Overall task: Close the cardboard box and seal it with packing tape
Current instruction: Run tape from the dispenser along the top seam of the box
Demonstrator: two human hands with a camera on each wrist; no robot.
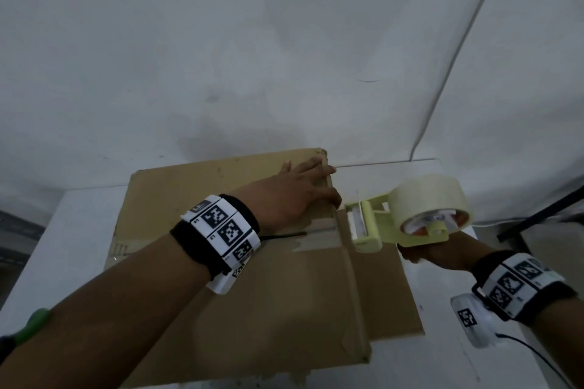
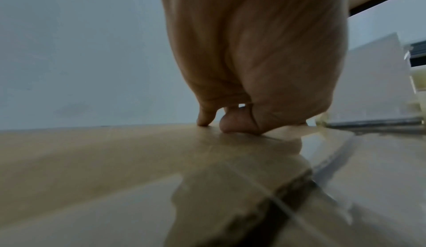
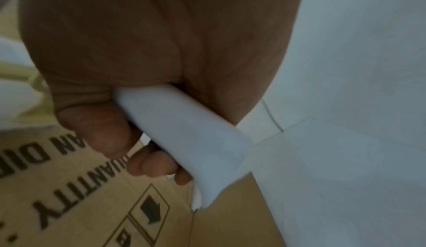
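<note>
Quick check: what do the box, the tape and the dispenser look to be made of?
Box: matte brown cardboard, printed side panel, frayed edge. Tape: glossy clear film, likely plastic; it reflects light. Dispenser: smooth pale-yellow frame and white handle, apparently moulded plastic.

The left hand (image 1: 292, 196) presses flat on the closed brown cardboard box (image 1: 221, 278) on the white surface (image 1: 72, 230). The right hand (image 1: 433, 254) grips a pale yellow tape dispenser (image 1: 410, 215) at the box's right edge, over a clear tape strip (image 1: 319, 235).
</note>
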